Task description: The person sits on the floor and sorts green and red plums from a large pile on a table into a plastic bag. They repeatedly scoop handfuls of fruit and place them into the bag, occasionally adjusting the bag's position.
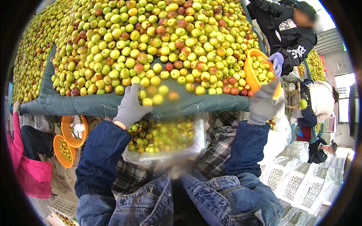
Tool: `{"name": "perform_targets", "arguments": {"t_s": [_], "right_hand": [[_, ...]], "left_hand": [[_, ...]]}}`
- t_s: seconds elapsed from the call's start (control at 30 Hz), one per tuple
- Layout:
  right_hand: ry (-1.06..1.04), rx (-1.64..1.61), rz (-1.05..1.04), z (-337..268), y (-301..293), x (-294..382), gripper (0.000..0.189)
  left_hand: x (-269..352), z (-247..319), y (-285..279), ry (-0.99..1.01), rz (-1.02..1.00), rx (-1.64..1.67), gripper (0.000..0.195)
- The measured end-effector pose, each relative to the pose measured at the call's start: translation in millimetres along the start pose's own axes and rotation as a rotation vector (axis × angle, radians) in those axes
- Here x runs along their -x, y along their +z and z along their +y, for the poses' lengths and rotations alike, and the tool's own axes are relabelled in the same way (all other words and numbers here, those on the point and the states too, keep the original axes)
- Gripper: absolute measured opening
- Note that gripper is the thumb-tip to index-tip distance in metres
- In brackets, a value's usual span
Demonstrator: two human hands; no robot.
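A large heap of green and reddish-brown jujubes (113,52) covers the sorting table, up to its padded green cloth edge (84,104). My left hand (131,104), in a grey glove, rests at that edge with thumb and fingers apart, next to a few loose jujubes (152,99). Some fruit there is blurred. Below the edge, a crate lined with clear plastic (200,135) holds more jujubes between my knees. My right hand (263,106), gloved and motion-blurred, overlaps the near end of an orange basket (250,73) of jujubes; its grip is unclear.
A co-worker's purple-gloved hand (277,62) is at the orange basket's far side. One green jujube (303,104) appears in mid-air to the right. Two orange baskets (63,151) stand on the floor at left, beside a person in pink (31,175). White plastic crates (299,180) stand at right.
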State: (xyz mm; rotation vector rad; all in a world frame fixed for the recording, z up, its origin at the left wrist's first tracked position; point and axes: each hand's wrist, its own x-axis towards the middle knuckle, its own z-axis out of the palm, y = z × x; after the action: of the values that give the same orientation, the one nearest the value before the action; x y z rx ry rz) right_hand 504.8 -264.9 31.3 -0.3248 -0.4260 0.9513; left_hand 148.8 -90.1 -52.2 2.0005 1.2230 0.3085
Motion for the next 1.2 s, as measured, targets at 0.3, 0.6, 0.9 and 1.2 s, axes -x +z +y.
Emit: {"name": "perform_targets", "arguments": {"t_s": [0.3,0.6,0.9,1.2], "right_hand": [[0.311,1.756,-0.566,182,-11,15,0.066],[0.432,1.752,-0.752,200,6,73,0.041],[-0.402,2.121,-0.389,169,13,-8,0.033],[-0.226,2.013,-0.509,197,-32,-37,0.038]], "left_hand": [[-7,20,16,-0.033,-0.093,-0.013,0.090],[58,5,35,0.160,-0.126,-0.100,0.063],[57,-4,32,0.186,-0.297,-0.344,0.030],[-39,38,-1,-0.026,0.113,-0.304,0.077]]}}
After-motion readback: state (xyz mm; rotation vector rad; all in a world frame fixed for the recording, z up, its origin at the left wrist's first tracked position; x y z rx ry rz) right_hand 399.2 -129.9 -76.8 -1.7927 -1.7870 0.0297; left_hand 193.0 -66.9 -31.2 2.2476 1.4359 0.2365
